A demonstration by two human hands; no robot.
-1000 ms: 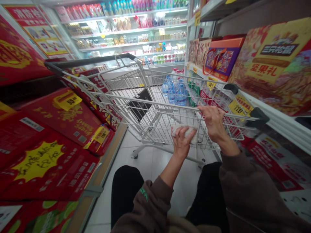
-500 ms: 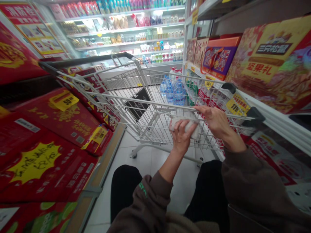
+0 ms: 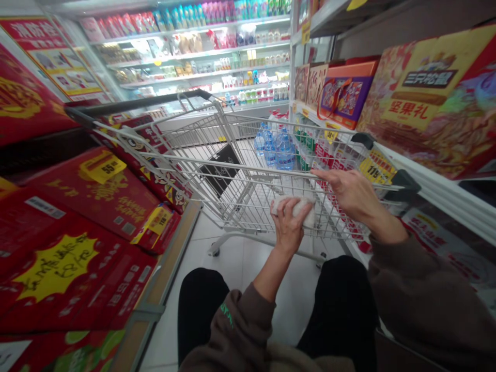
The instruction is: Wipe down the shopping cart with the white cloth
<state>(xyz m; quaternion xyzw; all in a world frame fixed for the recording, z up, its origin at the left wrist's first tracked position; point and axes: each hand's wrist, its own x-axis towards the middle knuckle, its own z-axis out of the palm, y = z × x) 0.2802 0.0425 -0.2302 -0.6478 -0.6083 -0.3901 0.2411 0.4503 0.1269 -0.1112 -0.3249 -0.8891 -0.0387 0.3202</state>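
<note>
A metal wire shopping cart (image 3: 251, 168) stands sideways in front of me, its dark handle (image 3: 143, 105) at the left. My left hand (image 3: 289, 227) is closed on a white cloth (image 3: 309, 216) and presses it against the near side wires, below the top rail. My right hand (image 3: 354, 199) has its fingers laid over the top rail to the right of the cloth, gripping it; part of the grip is hidden. A black panel (image 3: 220, 169) with a printed drawing sits at the cart's left part.
Red gift boxes (image 3: 96, 191) are stacked close on the left. On the right, a shelf edge (image 3: 457, 199) carries nut gift boxes (image 3: 422, 103). Large blue-tinted water bottles (image 3: 284, 150) stand beyond the cart. A lit refrigerated display (image 3: 201, 51) spans the back.
My left hand has slid the cloth slightly down along the side wires. The right hand stays at the top rail while its forearm has shifted a little to the right.
</note>
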